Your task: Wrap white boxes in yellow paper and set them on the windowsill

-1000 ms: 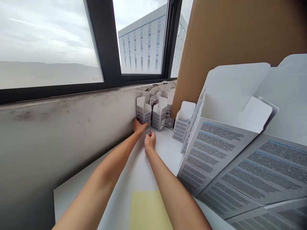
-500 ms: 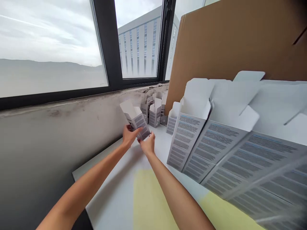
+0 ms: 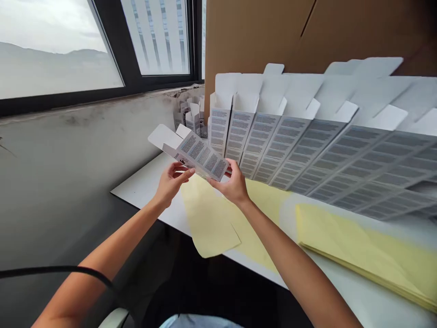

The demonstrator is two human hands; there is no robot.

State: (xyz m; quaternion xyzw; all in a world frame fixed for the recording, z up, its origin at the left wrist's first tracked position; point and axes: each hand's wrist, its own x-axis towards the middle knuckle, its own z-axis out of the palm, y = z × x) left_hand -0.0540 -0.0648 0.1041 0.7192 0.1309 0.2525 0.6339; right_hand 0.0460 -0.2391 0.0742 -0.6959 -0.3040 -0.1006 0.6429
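Hands share one small white carton (image 3: 200, 155) above the desk (image 3: 143, 191): left hand (image 3: 170, 180) pinches its near-left side, right hand (image 3: 232, 184) grips its right end.

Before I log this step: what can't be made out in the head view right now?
All head view.
Print on the held carton: too small to read.
Its underside: faces away; left hand and right hand grip there.
The row of cartons: blurred, cut off at the right edge.

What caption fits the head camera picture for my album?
Left hand and right hand hold a small open carton over yellow paper, beside standing cartons.
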